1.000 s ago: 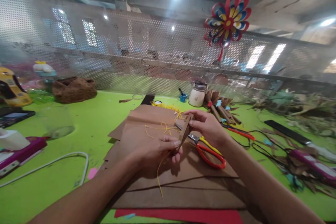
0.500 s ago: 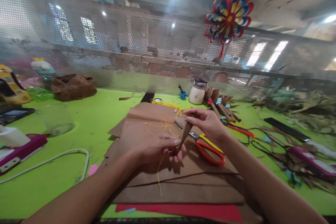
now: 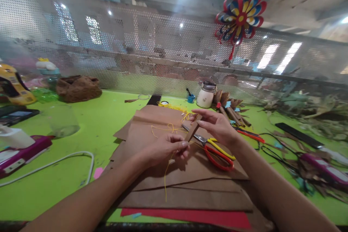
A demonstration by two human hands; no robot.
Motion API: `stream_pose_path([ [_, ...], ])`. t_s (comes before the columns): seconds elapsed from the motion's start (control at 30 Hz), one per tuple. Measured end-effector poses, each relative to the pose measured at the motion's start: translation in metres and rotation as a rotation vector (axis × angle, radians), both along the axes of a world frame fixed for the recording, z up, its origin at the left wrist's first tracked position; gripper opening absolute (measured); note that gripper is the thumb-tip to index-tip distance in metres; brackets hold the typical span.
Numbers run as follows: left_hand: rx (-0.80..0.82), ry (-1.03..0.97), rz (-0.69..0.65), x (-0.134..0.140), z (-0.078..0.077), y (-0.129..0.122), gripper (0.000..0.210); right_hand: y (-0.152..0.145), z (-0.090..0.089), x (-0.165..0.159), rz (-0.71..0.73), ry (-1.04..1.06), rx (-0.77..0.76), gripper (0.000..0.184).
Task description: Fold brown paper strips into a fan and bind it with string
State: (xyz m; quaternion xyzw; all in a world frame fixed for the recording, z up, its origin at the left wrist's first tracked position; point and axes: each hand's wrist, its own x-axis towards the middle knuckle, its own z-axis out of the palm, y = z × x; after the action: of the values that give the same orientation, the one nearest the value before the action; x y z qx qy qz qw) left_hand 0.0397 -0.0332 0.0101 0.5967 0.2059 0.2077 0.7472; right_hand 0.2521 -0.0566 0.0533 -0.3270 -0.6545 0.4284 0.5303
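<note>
1. Turned since the half-second-earlier frame: brown paper strip [image 3: 192, 132], now broad face showing, upright at a slant between both hands, above the brown paper sheets [image 3: 152, 196].
2. Left hand [image 3: 166, 148]: fingers now more curled than before; thumb and fingers pinched closed on the strip's lower end.
3. Right hand [image 3: 219, 126]: fingers a little parted around the strip's upper end, thumb at its edge; cannot tell whether they grip.
4. Yellow thread [image 3: 165, 181]: one end hanging below the left hand, as before.
5. Scissors [image 3: 201, 139]: unmoved, lying on the sheets, beneath and beside the strip.
</note>
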Motion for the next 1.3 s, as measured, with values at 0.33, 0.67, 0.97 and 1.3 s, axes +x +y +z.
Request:
stream_pose_path([
  [0.33,0.072,0.07,0.112,0.002,0.004,-0.003,0.025,-0.003,0.007,0.004,-0.026,0.051,-0.061,0.041],
  [0.67,-0.206,-0.191,-0.202,-0.009,0.008,-0.001,0.026,-0.002,0.008,0.009,0.113,0.165,-0.258,0.043],
  [0.97,-0.222,-0.199,-0.298,-0.012,0.008,0.0,0.03,-0.016,0.016,0.0,0.124,0.163,-0.311,0.031],
  [1.3,-0.201,-0.2,-0.346,-0.013,0.007,0.002,0.031,-0.014,0.015,0.004,0.112,0.183,-0.374,0.025],
])
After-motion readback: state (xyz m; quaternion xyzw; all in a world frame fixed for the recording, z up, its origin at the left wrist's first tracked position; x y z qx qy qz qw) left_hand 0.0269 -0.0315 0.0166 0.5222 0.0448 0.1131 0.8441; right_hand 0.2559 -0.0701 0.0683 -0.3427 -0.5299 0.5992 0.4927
